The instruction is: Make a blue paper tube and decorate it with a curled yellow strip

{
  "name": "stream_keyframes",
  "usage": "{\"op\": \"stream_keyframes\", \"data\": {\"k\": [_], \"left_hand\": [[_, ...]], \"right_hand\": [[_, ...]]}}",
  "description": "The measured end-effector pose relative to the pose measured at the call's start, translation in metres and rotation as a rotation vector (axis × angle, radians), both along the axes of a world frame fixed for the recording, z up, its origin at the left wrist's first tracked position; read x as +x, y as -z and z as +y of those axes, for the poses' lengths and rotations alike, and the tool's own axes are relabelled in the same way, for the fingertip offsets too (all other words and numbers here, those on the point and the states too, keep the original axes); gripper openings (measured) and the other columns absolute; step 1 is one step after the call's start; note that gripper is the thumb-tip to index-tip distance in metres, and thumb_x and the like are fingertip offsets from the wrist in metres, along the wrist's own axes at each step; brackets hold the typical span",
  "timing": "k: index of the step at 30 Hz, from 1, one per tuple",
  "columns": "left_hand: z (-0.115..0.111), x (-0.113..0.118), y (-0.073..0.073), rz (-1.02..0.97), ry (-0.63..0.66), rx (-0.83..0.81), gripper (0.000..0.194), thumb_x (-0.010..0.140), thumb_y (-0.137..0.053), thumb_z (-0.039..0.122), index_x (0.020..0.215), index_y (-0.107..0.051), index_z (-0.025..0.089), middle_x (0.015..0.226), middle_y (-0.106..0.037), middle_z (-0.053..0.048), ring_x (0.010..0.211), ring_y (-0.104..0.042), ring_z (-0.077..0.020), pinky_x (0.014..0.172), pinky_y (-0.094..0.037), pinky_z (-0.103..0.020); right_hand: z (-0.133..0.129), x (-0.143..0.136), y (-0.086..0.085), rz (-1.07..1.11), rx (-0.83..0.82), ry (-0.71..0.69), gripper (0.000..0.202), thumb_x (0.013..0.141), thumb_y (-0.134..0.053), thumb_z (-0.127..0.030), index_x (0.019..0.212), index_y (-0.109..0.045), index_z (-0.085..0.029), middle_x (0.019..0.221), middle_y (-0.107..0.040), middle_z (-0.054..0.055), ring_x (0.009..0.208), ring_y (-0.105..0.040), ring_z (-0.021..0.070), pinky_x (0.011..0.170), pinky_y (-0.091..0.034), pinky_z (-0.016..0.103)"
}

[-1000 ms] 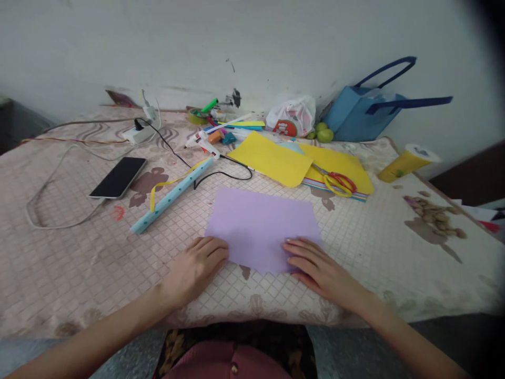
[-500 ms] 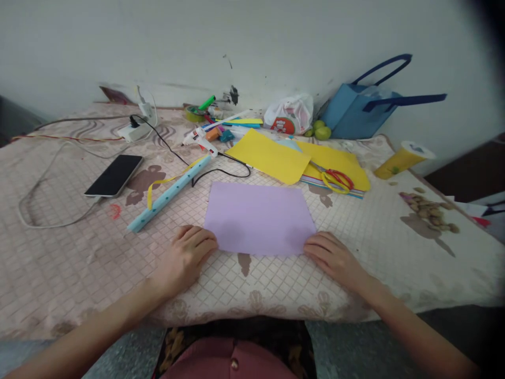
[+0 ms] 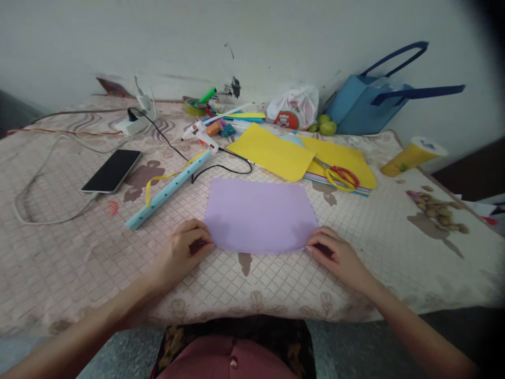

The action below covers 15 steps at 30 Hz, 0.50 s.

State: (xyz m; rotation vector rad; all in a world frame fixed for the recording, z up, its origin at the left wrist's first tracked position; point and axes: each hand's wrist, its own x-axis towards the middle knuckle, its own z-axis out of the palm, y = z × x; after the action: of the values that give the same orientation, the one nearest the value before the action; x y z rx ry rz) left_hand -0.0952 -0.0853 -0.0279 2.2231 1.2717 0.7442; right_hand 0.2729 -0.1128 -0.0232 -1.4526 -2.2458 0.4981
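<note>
A sheet of purple paper [image 3: 260,213] lies on the patterned tablecloth in front of me, its near edge bowed slightly. At its near left corner my left hand [image 3: 187,250] pinches the paper between thumb and fingers. My right hand [image 3: 335,255] grips the near right corner the same way. Left of the sheet rests a light blue paper tube [image 3: 169,190] with dark spots, and a thin yellow strip [image 3: 158,181] curls along it. A white glue gun [image 3: 200,134] sits just beyond the tube's far end.
Behind the purple sheet are yellow sheets [image 3: 272,151] and red-and-yellow scissors [image 3: 342,178]. A phone [image 3: 112,171] on a cable and a power strip [image 3: 136,123] are at left. A blue bag [image 3: 361,108], a yellow roll [image 3: 412,156] and a brown pile [image 3: 436,210] are at right.
Both hands have gone from lying over the near corners to pinching them, thumbs now showing. The near edge of the purple paper curves slightly more. The view has shifted a little.
</note>
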Motion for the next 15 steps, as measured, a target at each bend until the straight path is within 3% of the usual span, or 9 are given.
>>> {"op": "stream_keyframes", "data": {"k": [4, 8, 11, 15], "left_hand": [[-0.004, 0.009, -0.006, 0.178, 0.033, 0.124, 0.013, 0.081, -0.055, 0.019, 0.094, -0.058, 0.019, 0.1, -0.057, -0.004, 0.095, -0.051, -0.0199, 0.086, -0.04, -0.038], [-0.005, 0.024, -0.011, 0.273, 0.181, 0.186, 0.016, 0.087, -0.049, 0.022, 0.101, -0.056, 0.02, 0.103, -0.058, -0.004, 0.098, -0.05, -0.0196, 0.088, -0.037, -0.039], [0.0, 0.035, -0.013, 0.298, 0.244, 0.142, 0.014, 0.09, -0.045, 0.023, 0.093, -0.058, 0.02, 0.099, -0.059, -0.003, 0.093, -0.051, -0.018, 0.086, -0.038, -0.037], [0.007, 0.045, -0.016, 0.297, 0.222, 0.072, 0.014, 0.089, -0.046, 0.023, 0.087, -0.059, 0.018, 0.092, -0.058, -0.003, 0.087, -0.052, -0.017, 0.08, -0.04, -0.034]], "right_hand": [[-0.004, 0.004, 0.009, -0.108, 0.172, -0.087, 0.012, 0.085, -0.052, -0.022, 0.096, -0.057, -0.021, 0.097, -0.058, 0.007, 0.093, -0.053, 0.0195, 0.082, -0.045, 0.038], [-0.004, 0.002, 0.014, -0.184, 0.293, -0.186, 0.016, 0.085, -0.054, -0.021, 0.099, -0.059, -0.02, 0.099, -0.061, 0.008, 0.095, -0.053, 0.0207, 0.086, -0.044, 0.04], [-0.003, -0.006, 0.012, -0.19, 0.292, -0.235, 0.013, 0.086, -0.052, -0.02, 0.096, -0.06, -0.019, 0.095, -0.061, 0.007, 0.092, -0.054, 0.0198, 0.084, -0.045, 0.039], [0.0, -0.019, 0.003, -0.204, 0.175, -0.221, 0.012, 0.089, -0.047, -0.021, 0.092, -0.058, -0.018, 0.092, -0.059, 0.007, 0.088, -0.052, 0.0184, 0.08, -0.046, 0.037]]}}
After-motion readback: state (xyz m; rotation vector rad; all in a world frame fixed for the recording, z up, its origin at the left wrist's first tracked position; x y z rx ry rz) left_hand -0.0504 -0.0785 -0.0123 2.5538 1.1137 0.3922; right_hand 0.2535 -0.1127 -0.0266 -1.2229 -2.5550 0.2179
